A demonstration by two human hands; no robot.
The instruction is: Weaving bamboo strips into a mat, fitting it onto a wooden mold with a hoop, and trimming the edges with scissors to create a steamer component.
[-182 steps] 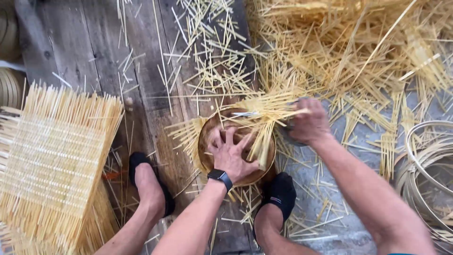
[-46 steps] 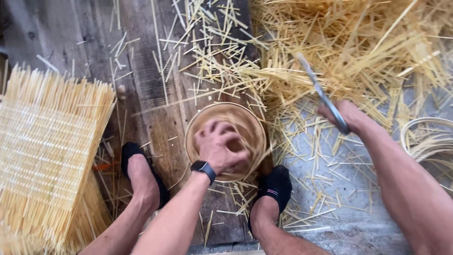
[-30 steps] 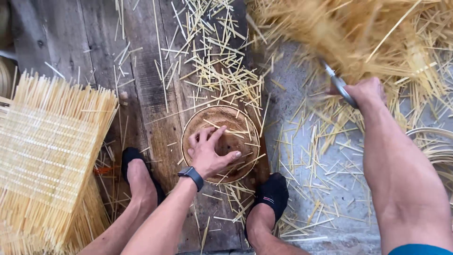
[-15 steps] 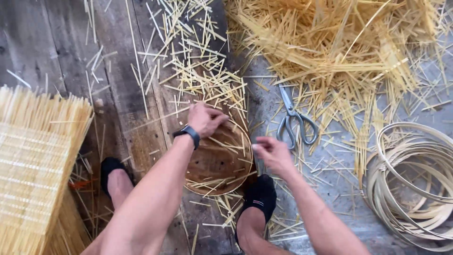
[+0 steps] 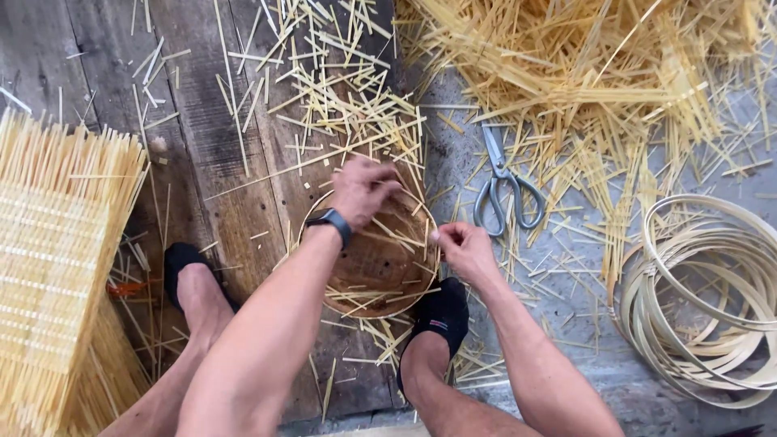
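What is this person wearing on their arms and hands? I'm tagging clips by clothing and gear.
Both forearms are bare, with no sleeves in view, and neither hand wears a glove. The left hand has a dark watch on a black band around its wrist. The right hand and its wrist carry nothing. No rings show on either hand.

No packages, labels, signs, screens.

Grey metal scissors [image 5: 506,184] lie just right of the fingers. A coil of pale bamboo hoops [image 5: 711,301] sits far right; a flat woven straw-coloured mat [image 5: 50,267] far left.
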